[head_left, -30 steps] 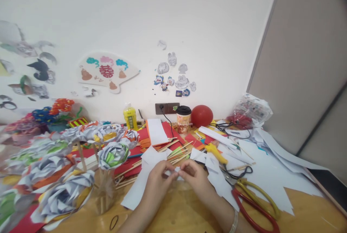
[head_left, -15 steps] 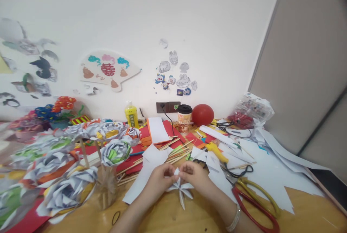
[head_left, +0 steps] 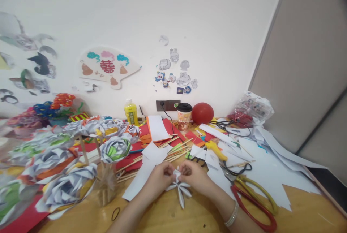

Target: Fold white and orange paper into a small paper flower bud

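Observation:
Between my two hands is a small white folded-paper flower (head_left: 181, 194), its narrow pointed petals spread out below my fingers. My left hand (head_left: 162, 176) pinches its upper part from the left, thumb against fingertips. From the right, my right hand (head_left: 194, 175) pinches the same upper part, with a bracelet (head_left: 232, 214) on that wrist. A small white fold shows in the gap between the fingertips. Part of the flower's top is hidden by my fingers.
Finished paper flowers (head_left: 69, 186) crowd the left side. Behind my hands lie wooden sticks (head_left: 176, 153), a yellow glue gun (head_left: 216, 150) and a lidded cup (head_left: 184, 117). Red-and-yellow-handled scissors (head_left: 253, 204) and white paper sheets (head_left: 273, 175) lie to the right. A hair tie (head_left: 115, 214) rests at front left.
Both hands stay pinched on the paper flower. The fold between my fingertips looks more opened out at the top. The camera view has shifted slightly.

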Demonstrator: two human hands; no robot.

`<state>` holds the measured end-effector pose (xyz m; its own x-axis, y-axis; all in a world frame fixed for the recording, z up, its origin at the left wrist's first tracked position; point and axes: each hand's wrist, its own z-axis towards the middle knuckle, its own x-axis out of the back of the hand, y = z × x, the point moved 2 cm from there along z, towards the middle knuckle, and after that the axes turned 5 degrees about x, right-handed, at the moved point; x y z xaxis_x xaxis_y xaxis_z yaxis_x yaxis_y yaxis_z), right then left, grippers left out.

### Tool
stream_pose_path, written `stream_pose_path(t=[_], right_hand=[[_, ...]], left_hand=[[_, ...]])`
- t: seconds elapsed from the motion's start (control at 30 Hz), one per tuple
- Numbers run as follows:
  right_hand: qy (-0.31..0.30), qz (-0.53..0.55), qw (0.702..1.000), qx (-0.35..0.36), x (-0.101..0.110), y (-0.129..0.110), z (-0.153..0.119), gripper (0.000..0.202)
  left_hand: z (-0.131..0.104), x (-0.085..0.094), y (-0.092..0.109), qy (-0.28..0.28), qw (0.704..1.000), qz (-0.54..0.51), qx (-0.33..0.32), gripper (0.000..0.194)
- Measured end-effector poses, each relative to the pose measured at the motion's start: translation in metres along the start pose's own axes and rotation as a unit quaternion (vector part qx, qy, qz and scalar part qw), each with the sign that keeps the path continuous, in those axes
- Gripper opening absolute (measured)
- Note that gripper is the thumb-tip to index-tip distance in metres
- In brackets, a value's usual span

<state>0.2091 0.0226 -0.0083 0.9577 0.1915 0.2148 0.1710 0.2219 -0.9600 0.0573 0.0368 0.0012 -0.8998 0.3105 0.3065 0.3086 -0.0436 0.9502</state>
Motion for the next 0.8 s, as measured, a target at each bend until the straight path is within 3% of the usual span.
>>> stream_pose_path(t=[0.1,0.33,0.5,0.67,0.8], right_hand=[[0.017,-0.005,1.0,0.01,-0.001,-0.002,0.0,0.013],[0.005,0.023,1.0,-0.004,-0.004,0.001,-0.001,0.013],[0.044,-0.052,0.998,0.004,-0.004,-0.01,-0.003,0.009],[0.083,-0.111,0.99,0.02,-0.006,-0.018,-0.004,0.01],[0.039,-0.117,0.99,0.061,-0.007,-0.023,-0.006,0.014]], left_hand=[[-0.001,0.0,-0.001,-0.036,0.999,-0.013,0.037,0.019],[-0.004,-0.003,0.0,0.035,0.999,0.037,0.014,0.013],[-0.006,-0.004,0.005,0.071,0.994,0.079,-0.003,0.009],[-0.008,-0.005,0.003,0.069,0.99,0.124,-0.02,0.009],[-0.013,-0.009,0.008,0.099,0.975,0.186,-0.069,0.01]])
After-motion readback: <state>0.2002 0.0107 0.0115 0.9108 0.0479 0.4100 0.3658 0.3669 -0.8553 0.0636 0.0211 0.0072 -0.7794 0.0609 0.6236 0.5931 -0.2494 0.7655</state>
